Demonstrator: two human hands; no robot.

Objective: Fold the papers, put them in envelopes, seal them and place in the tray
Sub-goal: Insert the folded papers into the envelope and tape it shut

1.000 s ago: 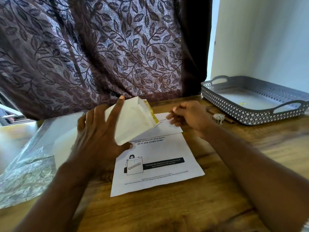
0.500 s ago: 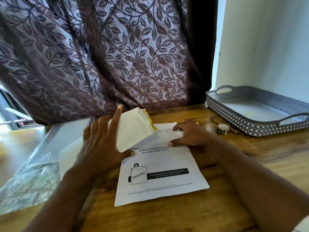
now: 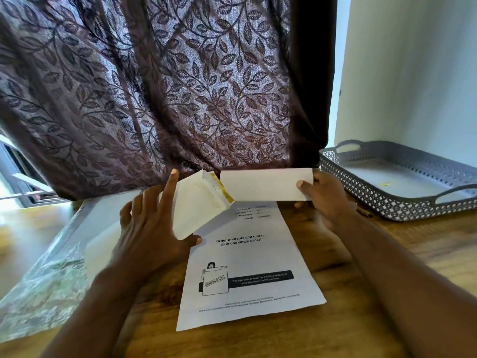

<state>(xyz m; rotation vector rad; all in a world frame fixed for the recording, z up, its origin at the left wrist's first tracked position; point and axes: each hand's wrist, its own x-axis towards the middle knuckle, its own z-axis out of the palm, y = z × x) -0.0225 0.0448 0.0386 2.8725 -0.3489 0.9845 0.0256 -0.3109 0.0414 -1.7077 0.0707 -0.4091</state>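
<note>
Listener: What are the hands doing?

Operator: On my feed, the left hand grips a white envelope just left of centre, thumb under it and forefinger straight along its top edge. Its mouth gapes toward 3 o'clock, with a yellow strip on the flap. The right hand pinches the right end of a folded paper, held level above the table.

Listener: Is the paper in yet?

Operator: Its left end meets the envelope's mouth. Whether it has gone inside, I cannot tell. A printed sheet lies flat at 6 o'clock. The grey tray sits at 3 o'clock, well apart from both hands. A clear bag lies at 8 o'clock, and a leaf-patterned curtain hangs at 12.
</note>
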